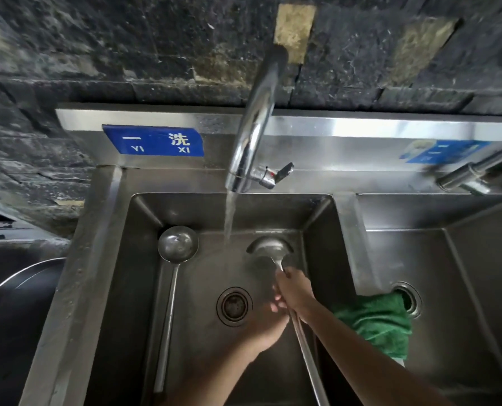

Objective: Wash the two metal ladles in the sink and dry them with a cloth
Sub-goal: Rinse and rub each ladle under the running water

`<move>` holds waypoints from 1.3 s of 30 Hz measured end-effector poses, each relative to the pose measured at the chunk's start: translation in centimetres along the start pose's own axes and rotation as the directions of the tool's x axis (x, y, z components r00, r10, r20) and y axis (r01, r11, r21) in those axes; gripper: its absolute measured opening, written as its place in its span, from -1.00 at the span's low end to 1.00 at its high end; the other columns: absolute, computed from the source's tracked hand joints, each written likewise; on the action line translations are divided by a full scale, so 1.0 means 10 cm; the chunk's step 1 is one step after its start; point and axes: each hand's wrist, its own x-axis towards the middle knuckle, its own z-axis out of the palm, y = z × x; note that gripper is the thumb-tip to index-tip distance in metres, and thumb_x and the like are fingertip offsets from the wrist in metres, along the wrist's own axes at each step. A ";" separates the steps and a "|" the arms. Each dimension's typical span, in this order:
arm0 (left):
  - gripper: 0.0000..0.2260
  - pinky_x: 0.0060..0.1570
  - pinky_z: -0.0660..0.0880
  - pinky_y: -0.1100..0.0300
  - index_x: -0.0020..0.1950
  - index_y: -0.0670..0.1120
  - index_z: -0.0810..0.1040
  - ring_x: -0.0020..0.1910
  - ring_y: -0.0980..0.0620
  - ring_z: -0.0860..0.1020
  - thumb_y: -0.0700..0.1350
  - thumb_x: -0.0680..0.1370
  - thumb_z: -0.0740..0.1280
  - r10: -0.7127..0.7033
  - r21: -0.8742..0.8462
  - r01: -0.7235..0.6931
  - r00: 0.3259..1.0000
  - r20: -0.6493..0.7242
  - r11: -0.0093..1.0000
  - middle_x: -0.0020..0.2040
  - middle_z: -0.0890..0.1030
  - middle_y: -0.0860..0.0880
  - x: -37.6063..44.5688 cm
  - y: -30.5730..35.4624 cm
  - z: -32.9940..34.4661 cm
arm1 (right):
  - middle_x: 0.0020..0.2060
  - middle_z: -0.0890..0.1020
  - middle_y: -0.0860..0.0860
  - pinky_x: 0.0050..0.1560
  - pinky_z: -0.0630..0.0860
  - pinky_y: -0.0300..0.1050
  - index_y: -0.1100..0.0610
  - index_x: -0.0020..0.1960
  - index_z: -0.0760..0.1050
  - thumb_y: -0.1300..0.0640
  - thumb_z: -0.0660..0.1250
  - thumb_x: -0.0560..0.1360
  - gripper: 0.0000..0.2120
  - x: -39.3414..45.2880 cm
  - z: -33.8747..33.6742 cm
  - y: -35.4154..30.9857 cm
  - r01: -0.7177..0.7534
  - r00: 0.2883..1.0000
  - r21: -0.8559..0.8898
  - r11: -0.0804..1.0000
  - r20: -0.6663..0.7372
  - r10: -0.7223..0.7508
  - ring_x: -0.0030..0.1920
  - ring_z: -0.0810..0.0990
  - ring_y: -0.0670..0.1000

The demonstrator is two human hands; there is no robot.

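Two metal ladles are in the steel sink (320, 230). One ladle (173, 259) lies untouched on the left, bowl up at the back, handle running toward me. The second ladle (270, 249) is on the right, its bowl tipped just right of the running water. My right hand (293, 288) grips its handle close to the bowl. My left hand (269, 323) curls round the same handle a little lower. The handle (308, 356) runs on toward the near edge. A green cloth (378, 323) hangs over the divider on the right.
The tap (252, 136) pours a stream (229, 218) into the basin's middle. A round drain (233, 306) sits in the sink floor. A second basin (463, 288) lies to the right, with another tap (478, 171) above it. A metal pot rim (18, 276) shows at the left.
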 end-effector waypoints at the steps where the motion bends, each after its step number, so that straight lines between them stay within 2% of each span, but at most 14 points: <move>1: -0.86 0.15 0.61 0.06 0.07 0.01 0.58 -0.01 0.03 0.65 0.00 0.62 0.26 -0.126 -0.121 0.141 0.984 0.128 0.983 0.03 0.66 0.00 0.01 0.06 -0.01 | -0.27 0.71 0.11 -0.42 0.63 -0.11 0.14 -0.06 0.59 -0.02 0.24 0.62 -0.73 0.04 -0.02 0.01 0.016 1.000 -0.028 0.999 -0.018 -0.016 -0.38 0.71 0.07; 2: -0.81 0.12 0.62 0.07 0.12 -0.05 0.60 -0.01 0.00 0.68 0.00 0.63 0.28 -0.189 -0.207 0.238 0.954 0.231 0.949 0.06 0.68 -0.05 0.02 0.09 -0.01 | -0.26 0.71 0.10 -0.40 0.65 -0.10 0.14 -0.05 0.59 -0.01 0.25 0.62 -0.74 0.07 -0.05 0.02 0.031 0.999 -0.046 0.998 -0.027 -0.032 -0.36 0.73 0.07; 4: -0.77 0.09 0.63 0.07 0.20 -0.14 0.60 0.03 -0.06 0.70 -0.05 0.62 0.34 -0.188 -0.283 0.277 0.934 0.305 0.918 0.09 0.69 -0.12 0.07 0.11 -0.01 | -0.26 0.68 0.06 -0.33 0.69 -0.03 0.15 -0.03 0.60 0.03 0.28 0.63 -0.78 0.14 -0.08 0.03 0.050 0.998 -0.020 0.999 -0.024 -0.050 -0.33 0.74 0.07; 6: -0.81 0.13 0.63 0.04 0.19 -0.15 0.59 0.04 -0.06 0.71 -0.13 0.60 0.37 -0.157 -0.295 0.242 0.946 0.283 0.925 0.06 0.71 -0.11 0.11 0.09 0.04 | -0.26 0.63 0.06 -0.28 0.71 -0.02 0.19 -0.01 0.59 0.09 0.28 0.64 -0.80 0.21 -0.10 0.05 0.036 0.999 0.051 0.998 -0.005 -0.036 -0.34 0.72 0.05; 8: -0.89 0.14 0.63 0.05 0.11 -0.12 0.60 0.05 -0.07 0.70 -0.17 0.59 0.38 -0.150 -0.301 0.220 0.959 0.240 0.928 0.02 0.71 -0.11 0.15 0.07 0.12 | -0.27 0.60 0.08 -0.35 0.66 -0.13 0.21 -0.03 0.57 0.13 0.26 0.66 -0.80 0.27 -0.11 0.08 0.004 1.000 0.107 0.994 0.004 -0.005 -0.37 0.65 0.00; 12: -0.87 -0.09 0.66 0.16 0.11 -0.11 0.60 0.03 -0.04 0.68 -0.19 0.56 0.42 -0.196 -0.368 0.226 0.973 0.119 0.902 0.06 0.68 -0.11 0.25 0.10 0.28 | -0.33 0.57 0.09 -0.49 0.46 -0.29 0.21 -0.05 0.54 0.21 0.21 0.68 -0.81 0.38 -0.13 0.15 -0.057 0.998 0.137 0.989 -0.017 0.060 -0.44 0.50 -0.04; 15: -0.91 -0.21 0.60 0.24 0.08 -0.09 0.62 0.02 0.02 0.67 -0.20 0.58 0.40 -0.225 -0.403 0.238 0.971 0.080 0.884 0.05 0.68 -0.08 0.32 0.16 0.38 | -0.29 0.59 0.15 -0.38 0.53 -0.14 0.30 -0.01 0.56 0.26 0.24 0.63 -0.85 0.52 -0.13 0.23 -0.053 0.998 0.101 0.993 -0.026 0.056 -0.39 0.54 0.02; 18: -0.92 -0.16 0.61 0.20 0.00 -0.08 0.64 0.05 -0.03 0.67 -0.23 0.59 0.37 -0.236 -0.433 0.240 0.970 0.065 0.869 0.05 0.69 -0.11 0.44 0.21 0.45 | -0.14 0.69 0.25 -0.08 0.68 0.18 0.23 -0.01 0.58 0.22 0.28 0.57 -0.88 0.74 -0.10 0.36 -0.037 0.997 0.072 0.997 -0.059 0.041 -0.19 0.69 0.19; 20: -0.90 -0.18 0.61 0.20 -0.03 -0.08 0.63 0.03 -0.03 0.66 -0.26 0.59 0.36 -0.237 -0.428 0.232 0.971 0.043 0.873 0.01 0.68 -0.11 0.52 0.24 0.49 | -0.10 0.69 0.26 -0.04 0.67 0.23 0.21 0.02 0.57 0.20 0.26 0.59 -0.87 0.89 -0.08 0.43 -0.040 0.997 0.082 0.996 -0.065 0.046 -0.16 0.69 0.18; 23: -0.86 -0.09 0.60 0.15 -0.11 -0.07 0.58 -0.09 0.00 0.58 -0.28 0.59 0.35 -0.233 -0.414 0.213 0.972 0.003 0.885 -0.11 0.60 -0.08 0.63 0.29 0.54 | -0.05 0.67 0.28 0.01 0.64 0.19 0.23 0.13 0.56 0.21 0.24 0.63 -0.83 0.94 -0.13 0.38 -0.022 0.998 0.097 0.995 -0.058 0.028 -0.08 0.69 0.19; 26: -0.85 -0.01 0.61 0.12 -0.10 -0.04 0.58 -0.12 0.04 0.57 -0.27 0.59 0.36 -0.244 -0.383 0.216 0.970 -0.024 0.898 -0.11 0.59 -0.06 0.71 0.27 0.59 | 0.00 0.67 0.26 -0.05 0.57 0.05 0.25 0.19 0.56 0.23 0.24 0.65 -0.82 0.95 -0.17 0.35 -0.025 0.998 0.076 0.997 -0.061 0.029 0.02 0.67 0.21; 29: -0.83 -0.08 0.57 0.16 -0.13 -0.03 0.58 -0.14 0.00 0.54 -0.26 0.61 0.34 -0.250 -0.391 0.212 0.967 -0.048 0.896 -0.14 0.57 -0.08 0.77 0.24 0.62 | 0.05 0.66 0.24 -0.08 0.47 -0.08 0.28 0.23 0.55 0.22 0.23 0.67 -0.79 0.94 -0.21 0.34 -0.011 0.999 0.034 0.999 -0.051 0.013 0.10 0.66 0.19; 34: -0.80 -0.13 0.56 0.24 -0.14 0.01 0.57 -0.14 0.06 0.56 -0.24 0.63 0.32 -0.256 -0.396 0.223 0.966 -0.031 0.891 -0.14 0.58 -0.03 0.79 0.23 0.64 | 0.09 0.65 0.22 0.00 0.56 -0.05 0.26 0.27 0.53 0.19 0.21 0.68 -0.76 0.92 -0.20 0.36 -0.009 0.998 0.015 1.000 -0.060 0.010 0.12 0.66 0.18; 39: -0.85 0.08 0.59 0.15 -0.10 0.06 0.59 -0.01 0.06 0.62 -0.09 0.64 0.30 -0.268 -0.357 0.249 0.963 -0.004 0.900 -0.03 0.65 -0.01 0.72 0.21 0.61 | 0.22 0.56 0.22 0.14 0.57 -0.01 0.27 0.35 0.44 0.18 0.25 0.65 -0.69 0.79 -0.21 0.33 0.017 0.995 -0.117 0.993 -0.098 -0.029 0.21 0.61 0.20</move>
